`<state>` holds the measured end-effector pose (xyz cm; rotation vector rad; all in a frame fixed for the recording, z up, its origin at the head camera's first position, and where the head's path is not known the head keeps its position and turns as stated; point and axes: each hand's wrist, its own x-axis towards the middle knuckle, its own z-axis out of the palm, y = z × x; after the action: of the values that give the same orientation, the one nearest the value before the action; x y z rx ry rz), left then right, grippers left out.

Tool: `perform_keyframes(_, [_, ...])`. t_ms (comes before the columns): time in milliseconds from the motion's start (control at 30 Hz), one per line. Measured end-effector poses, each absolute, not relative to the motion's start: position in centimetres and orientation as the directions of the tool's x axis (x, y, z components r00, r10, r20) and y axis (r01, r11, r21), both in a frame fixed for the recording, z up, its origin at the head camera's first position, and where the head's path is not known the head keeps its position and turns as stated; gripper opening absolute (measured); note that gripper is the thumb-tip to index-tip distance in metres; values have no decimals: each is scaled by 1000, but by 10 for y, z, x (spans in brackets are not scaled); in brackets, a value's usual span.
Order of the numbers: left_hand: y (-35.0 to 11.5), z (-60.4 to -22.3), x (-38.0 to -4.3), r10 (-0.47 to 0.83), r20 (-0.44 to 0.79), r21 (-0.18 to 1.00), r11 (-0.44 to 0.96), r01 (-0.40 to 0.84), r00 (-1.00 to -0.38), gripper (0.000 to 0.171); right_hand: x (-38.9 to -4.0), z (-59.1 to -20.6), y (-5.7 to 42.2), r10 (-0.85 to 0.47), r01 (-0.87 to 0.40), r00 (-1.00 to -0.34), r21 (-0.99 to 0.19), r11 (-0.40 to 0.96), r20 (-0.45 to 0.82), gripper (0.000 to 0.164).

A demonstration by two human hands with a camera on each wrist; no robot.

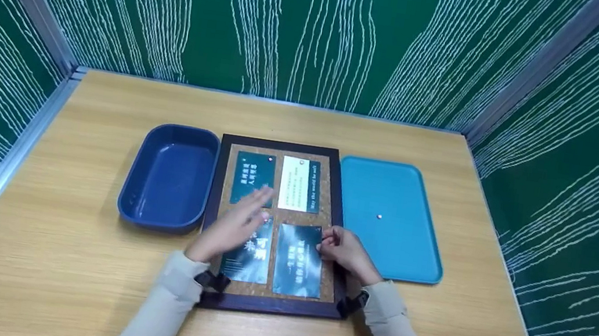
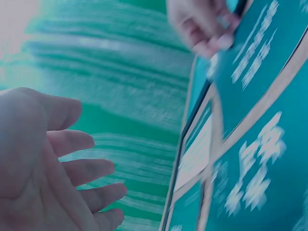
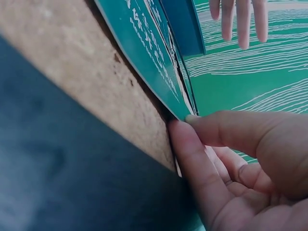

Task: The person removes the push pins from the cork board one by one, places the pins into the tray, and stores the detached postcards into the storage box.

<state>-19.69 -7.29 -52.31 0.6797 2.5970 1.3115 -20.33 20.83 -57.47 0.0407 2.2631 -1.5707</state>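
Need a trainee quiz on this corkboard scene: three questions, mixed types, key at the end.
1. True or false: the right hand pinches the edge of the lower-right card, as seen in the head view.
2. How many cards show on the corkboard in the head view?
3. The left hand is:
A) gripping the dark-blue bin
B) holding nothing, fingers extended
C) lifting the turquoise tray

Key: 1. True; 2. Four; 3. B
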Motion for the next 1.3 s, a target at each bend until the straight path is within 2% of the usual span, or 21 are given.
perform_keyframes(367, [-147,-500,-223,278,135,846,466,257,-951,53,-203,-575,208,-163,244,-929,-879,409,-333,19])
perform_keyframes(600, [-196,-478,-226,164,107,879,445,170,-981,51,-192,-547,202,-183,233,-924,-876,423,-334,22])
perform_keyframes(700, [-218,-489,-232,128,106,896,418,151,-986,51,-192,-545,202,-191,236,-922,-880,412,-336,23])
perform_keyframes(867, [-241,-499,-232,67,64,927,367,85,-996,54,-199,-565,207,-182,237,-926,-884,404,-331,23])
perform_keyframes(1300, [-271,-523,-234,-63,-51,975,215,-63,-997,55,-202,-576,210,-195,252,-923,-904,346,-332,24])
